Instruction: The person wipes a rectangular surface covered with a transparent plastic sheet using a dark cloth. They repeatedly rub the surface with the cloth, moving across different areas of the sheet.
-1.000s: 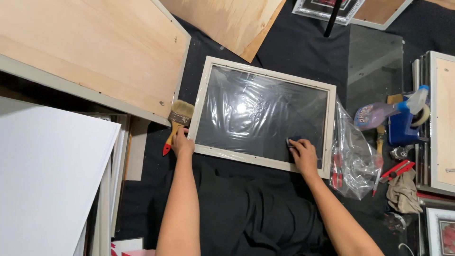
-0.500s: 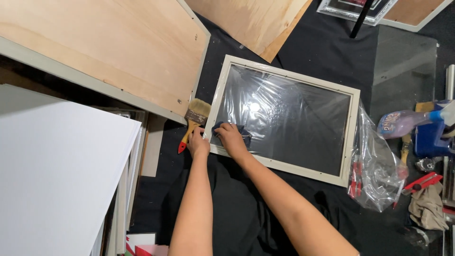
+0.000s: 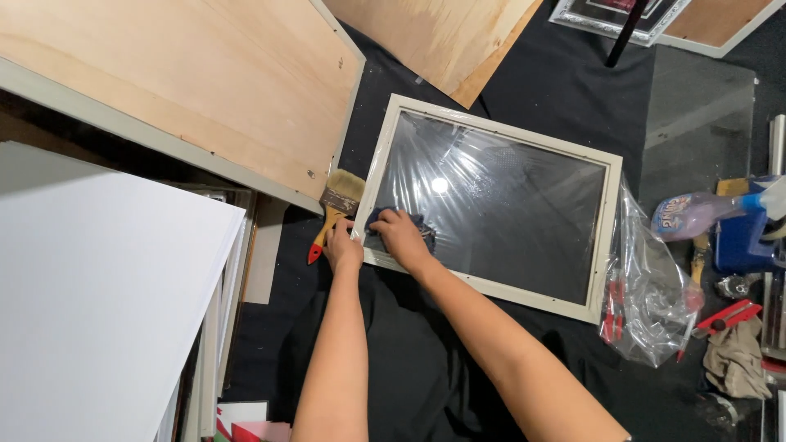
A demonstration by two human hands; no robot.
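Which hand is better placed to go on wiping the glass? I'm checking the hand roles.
Probably the right hand: it presses a dark cloth on the picture frame's glass. The left hand grips the frame's corner.

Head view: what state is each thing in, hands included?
Cream rectangular picture frame: flat on black cloth, glass glossy with glare.
Dark blue cloth: bunched under the right hand.
Right hand: pressed on cloth at frame's lower left corner.
Left hand: gripping the frame's left edge.
Wooden paintbrush with red handle tip: lying idle beside frame.
Clear plastic bag: crumpled.
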